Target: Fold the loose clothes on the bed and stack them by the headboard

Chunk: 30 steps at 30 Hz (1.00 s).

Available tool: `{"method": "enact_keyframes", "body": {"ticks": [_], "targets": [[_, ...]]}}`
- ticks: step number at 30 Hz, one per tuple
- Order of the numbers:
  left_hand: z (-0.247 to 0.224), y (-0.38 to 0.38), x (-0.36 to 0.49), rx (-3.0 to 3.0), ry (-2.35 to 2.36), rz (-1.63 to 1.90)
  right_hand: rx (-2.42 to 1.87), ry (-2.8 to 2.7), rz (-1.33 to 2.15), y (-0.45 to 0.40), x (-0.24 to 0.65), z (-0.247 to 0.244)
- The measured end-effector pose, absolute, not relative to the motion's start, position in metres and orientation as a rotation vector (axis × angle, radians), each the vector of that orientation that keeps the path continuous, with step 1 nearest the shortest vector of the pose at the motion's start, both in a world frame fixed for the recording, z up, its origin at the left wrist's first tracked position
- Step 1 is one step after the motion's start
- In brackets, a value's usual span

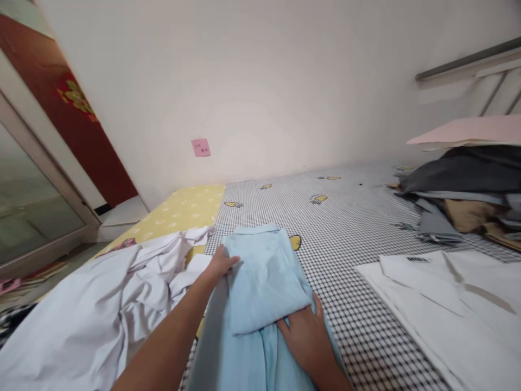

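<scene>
The blue garment [264, 271], judged soft, lightweight and best held by folded edges, was laid short of the far edge of the bed [345, 217]; its side was touched by the left hand [222, 261], its fold by the right hand [308, 338]; neither grip could be told.

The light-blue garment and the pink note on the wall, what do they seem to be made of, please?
The light-blue garment looks like soft, matte fabric, perhaps cotton, since it folds and creases without shine. The pink note is probably matte paper: a flat, straight-edged piece with dark marks.
</scene>
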<state>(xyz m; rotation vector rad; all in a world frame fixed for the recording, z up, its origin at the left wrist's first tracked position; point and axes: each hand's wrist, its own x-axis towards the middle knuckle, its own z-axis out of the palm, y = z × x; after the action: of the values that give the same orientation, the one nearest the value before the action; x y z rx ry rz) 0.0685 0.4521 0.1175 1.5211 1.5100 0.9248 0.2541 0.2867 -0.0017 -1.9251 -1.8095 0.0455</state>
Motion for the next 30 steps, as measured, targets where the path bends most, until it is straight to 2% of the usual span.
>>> {"method": "enact_keyframes", "body": {"ticks": [3, 5, 9, 11, 13, 18, 22, 25, 30], "targets": [[0.128, 0.437, 0.082, 1.687, 1.679, 1.034, -1.880, -1.771, 0.084, 0.287, 0.254, -0.005], [0.122, 0.413, 0.094, 2.019, 1.637, 1.006, -1.883, -1.741, 0.089, 0.287, 0.253, -0.005], [0.072, 0.364, 0.103, 2.680, 1.190, 0.409, -1.912, -1.758, 0.061, 0.286, 0.253, -0.001], [0.045, 0.354, 0.101, 2.736, 1.164, 0.173, -1.928, -1.778, 0.070, 0.287, 0.253, 0.001], [0.031, 0.355, 0.099, 2.725, 1.246, 0.092, -1.942, -1.777, 0.095, 0.287, 0.252, 0.003], [0.057, 0.356, 0.102, 2.696, 1.271, 0.045, -1.966, -1.765, 0.121, 0.289, 0.249, 0.012], [0.096, 0.330, 0.088, 2.621, 1.424, 0.114, -1.902, -1.779, 0.294, 0.289, 0.268, 0.036], [0.109, 0.292, 0.052, 2.665, 1.510, 0.327, -1.814, -1.772, 0.302, 0.263, 0.294, 0.053], [0.079, 0.209, -0.039, 2.907, 1.302, 0.797, -1.726, -1.696, 0.180, 0.152, 0.319, 0.041]]}}
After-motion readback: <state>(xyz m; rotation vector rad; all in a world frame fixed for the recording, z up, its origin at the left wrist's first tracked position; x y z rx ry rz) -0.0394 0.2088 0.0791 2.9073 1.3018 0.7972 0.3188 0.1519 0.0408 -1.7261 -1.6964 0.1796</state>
